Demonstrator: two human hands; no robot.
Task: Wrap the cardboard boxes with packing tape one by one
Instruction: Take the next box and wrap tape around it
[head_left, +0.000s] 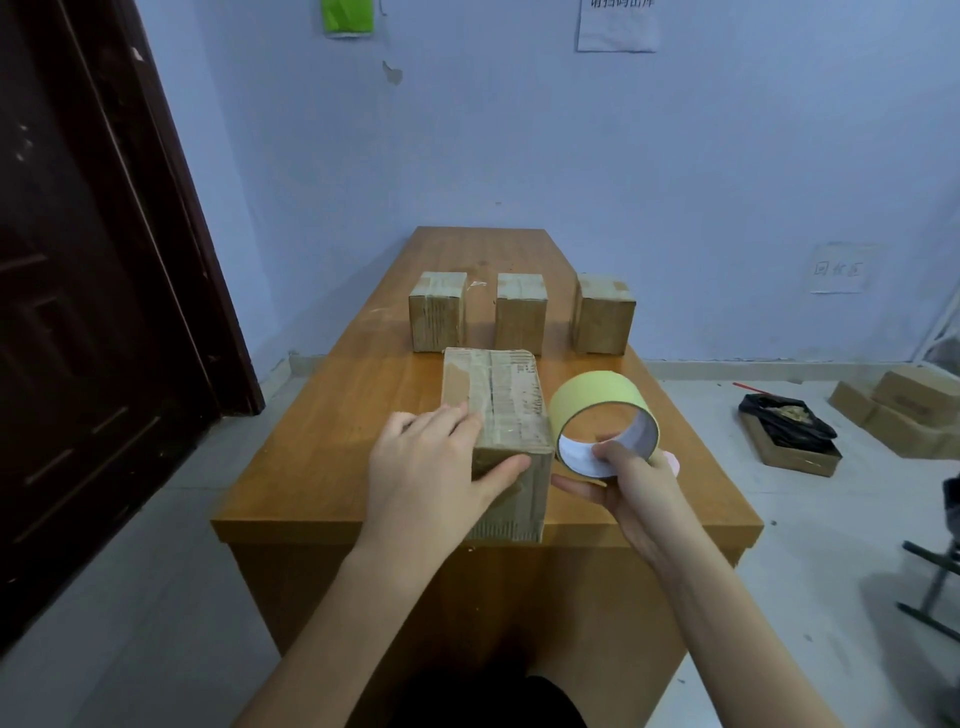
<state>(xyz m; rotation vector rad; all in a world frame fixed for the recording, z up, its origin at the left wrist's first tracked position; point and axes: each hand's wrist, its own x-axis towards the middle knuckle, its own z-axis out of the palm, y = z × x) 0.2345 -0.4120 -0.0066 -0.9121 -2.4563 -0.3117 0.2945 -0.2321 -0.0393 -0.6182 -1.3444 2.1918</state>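
Observation:
A long cardboard box (506, 400) lies lengthwise on the wooden table (322, 441), its near end at the front edge. My left hand (431, 478) grips the box's near left corner, fingers on the left side and thumb across the front face. To the right of the box, my right hand (623, 488) holds a yellow roll of packing tape (597, 410), thumb inside the white core and fingers underneath. Three smaller cardboard boxes stand upright in a row further back: left (436, 312), middle (521, 314), right (602, 317).
A dark door (78, 312) stands at the left. On the floor to the right lie more cardboard boxes (904, 410) and an open box holding a black bag (789, 431). A metal stand (935, 587) is at the far right. The wall is behind the table.

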